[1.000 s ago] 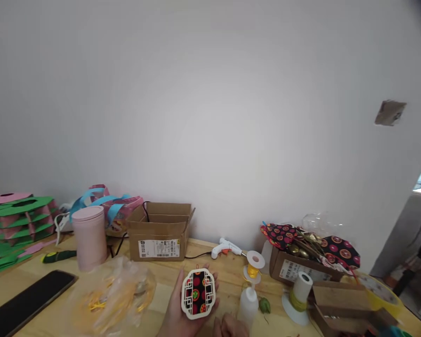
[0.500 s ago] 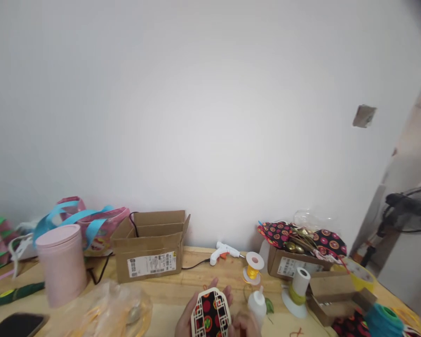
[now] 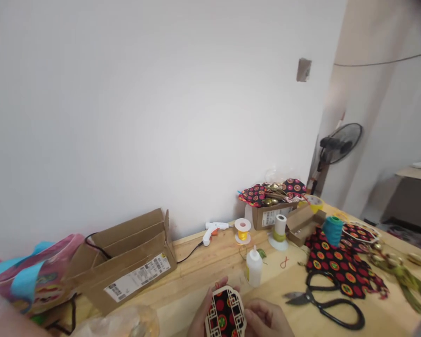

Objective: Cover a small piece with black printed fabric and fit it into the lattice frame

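Note:
A small white lattice ornament [image 3: 225, 312] with black fabric printed in red and green circles is held at the bottom middle of the view. My left hand [image 3: 203, 314] cups it from behind on the left, fingers curled round its edge. My right hand [image 3: 266, 319] closes on its right side. A white glue bottle [image 3: 254, 267] stands on the wooden table [image 3: 203, 276] just beyond the ornament.
Black scissors [image 3: 324, 299] lie to the right on patterned fabric [image 3: 340, 262]. Farther back are a teal thread spool [image 3: 332, 230], a glue gun [image 3: 212, 230], a yellow ribbon reel [image 3: 243, 230], cardboard boxes [image 3: 133, 262], a pink bag [image 3: 28, 281] and a fan [image 3: 338, 142].
The view has swung right and tilted; scissors, fabric and fan came into sight. The ornament dropped lower in the picture and my right hand has closed on its right side.

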Tool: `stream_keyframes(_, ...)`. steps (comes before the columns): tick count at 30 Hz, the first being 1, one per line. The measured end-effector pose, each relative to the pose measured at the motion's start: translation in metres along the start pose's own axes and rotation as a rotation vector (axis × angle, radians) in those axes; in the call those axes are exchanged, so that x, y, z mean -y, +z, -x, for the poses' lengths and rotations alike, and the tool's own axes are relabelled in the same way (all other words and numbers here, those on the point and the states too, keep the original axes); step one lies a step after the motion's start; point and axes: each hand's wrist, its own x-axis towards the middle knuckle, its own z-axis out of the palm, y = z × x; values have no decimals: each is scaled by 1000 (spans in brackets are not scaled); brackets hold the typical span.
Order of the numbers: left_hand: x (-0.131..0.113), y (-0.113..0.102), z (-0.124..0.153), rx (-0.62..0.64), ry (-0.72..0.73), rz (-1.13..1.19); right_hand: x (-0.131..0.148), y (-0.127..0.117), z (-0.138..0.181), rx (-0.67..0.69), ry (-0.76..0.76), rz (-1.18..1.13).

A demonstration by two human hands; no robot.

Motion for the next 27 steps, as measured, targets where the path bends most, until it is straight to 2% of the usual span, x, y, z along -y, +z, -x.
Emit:
stream_keyframes(2,0,-3,-1,-24,-33,-46,0,-5,5,-50,6,-34)
stream_keyframes(6,2,-7,-3,-85,-3,-164,-1,-5,9,-131,-40,-91)
stream_keyframes(9,8,-5,-1,-41,64,-205,7,-2,9,-69,-118,-85)
stream_keyframes(12,9,-2,2,5,152,-298,17,0,9,-58,-187,45)
stream_keyframes(16,5,-2,4,-58,235,-483,17,-2,9,-102,-246,229)
stream_keyframes(22,7,-1,5,-47,273,-700,19,-5,7,-58,-299,200)
stream_keyframes(27,11,0,4,-138,335,-775,22,-6,7,-52,-315,182)
